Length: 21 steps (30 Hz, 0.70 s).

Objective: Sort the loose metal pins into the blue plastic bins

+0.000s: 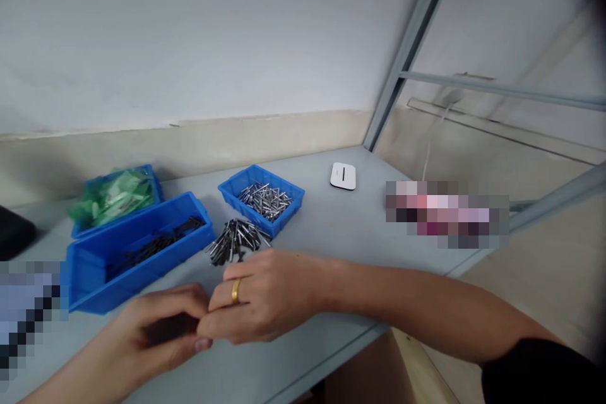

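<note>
My left hand meets my right hand, fingers curled; can't tell what they hold. Dark-and-silver pins heaped just beyond.

Single view, worn on head, looking forward and down across table. Faces wall, filling upper part. Table slants below, back edge climbing rightward, right end farther off. Left hand and right hand nearest lens, low in view; forearms enter from lower sides. Post upper right; that corner darkened.
</note>
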Each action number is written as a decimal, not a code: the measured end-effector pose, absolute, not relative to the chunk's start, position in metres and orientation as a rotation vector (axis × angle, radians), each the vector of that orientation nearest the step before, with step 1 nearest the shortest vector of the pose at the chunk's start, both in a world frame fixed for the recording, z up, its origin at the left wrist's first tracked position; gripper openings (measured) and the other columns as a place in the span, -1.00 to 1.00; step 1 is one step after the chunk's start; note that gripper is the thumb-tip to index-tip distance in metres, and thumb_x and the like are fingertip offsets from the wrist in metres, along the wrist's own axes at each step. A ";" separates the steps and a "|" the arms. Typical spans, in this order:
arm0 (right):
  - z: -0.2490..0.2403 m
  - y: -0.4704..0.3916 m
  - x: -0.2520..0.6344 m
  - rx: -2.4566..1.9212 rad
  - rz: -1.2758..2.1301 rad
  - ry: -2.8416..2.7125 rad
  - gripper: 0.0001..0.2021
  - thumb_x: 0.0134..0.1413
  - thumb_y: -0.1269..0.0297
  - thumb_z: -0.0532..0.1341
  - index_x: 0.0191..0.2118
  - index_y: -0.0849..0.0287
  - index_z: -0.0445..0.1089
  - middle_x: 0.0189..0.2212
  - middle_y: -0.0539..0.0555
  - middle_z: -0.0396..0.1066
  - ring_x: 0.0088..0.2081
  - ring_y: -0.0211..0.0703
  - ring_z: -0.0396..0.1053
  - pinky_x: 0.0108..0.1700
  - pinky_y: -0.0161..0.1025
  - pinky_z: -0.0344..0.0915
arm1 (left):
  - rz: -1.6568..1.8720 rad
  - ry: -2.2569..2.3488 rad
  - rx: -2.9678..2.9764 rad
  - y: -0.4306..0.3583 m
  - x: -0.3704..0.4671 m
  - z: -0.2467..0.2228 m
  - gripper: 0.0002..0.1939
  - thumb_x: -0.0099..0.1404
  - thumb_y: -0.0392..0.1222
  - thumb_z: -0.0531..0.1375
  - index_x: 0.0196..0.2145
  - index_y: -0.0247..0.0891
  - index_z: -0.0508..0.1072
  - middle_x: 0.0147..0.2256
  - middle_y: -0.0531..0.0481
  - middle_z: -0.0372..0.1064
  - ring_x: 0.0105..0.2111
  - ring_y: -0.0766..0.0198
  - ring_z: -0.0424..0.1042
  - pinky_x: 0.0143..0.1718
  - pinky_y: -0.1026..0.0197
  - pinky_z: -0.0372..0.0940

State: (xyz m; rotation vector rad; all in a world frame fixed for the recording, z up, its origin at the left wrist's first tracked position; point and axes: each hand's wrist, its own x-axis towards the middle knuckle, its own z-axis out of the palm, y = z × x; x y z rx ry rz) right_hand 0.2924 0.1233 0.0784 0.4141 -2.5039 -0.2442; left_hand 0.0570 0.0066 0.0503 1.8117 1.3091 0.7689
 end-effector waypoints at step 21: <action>0.075 0.123 0.292 0.335 -0.221 -2.409 -0.64 0.55 0.34 0.03 -0.16 0.14 0.59 -0.18 -0.03 0.65 -0.35 -0.32 0.41 -0.12 -0.33 0.35 | 0.795 1.333 1.667 0.007 0.059 0.055 -0.78 0.29 0.14 0.42 -0.34 -0.01 0.73 -0.36 0.07 0.67 -0.34 0.19 0.60 -0.26 0.31 0.47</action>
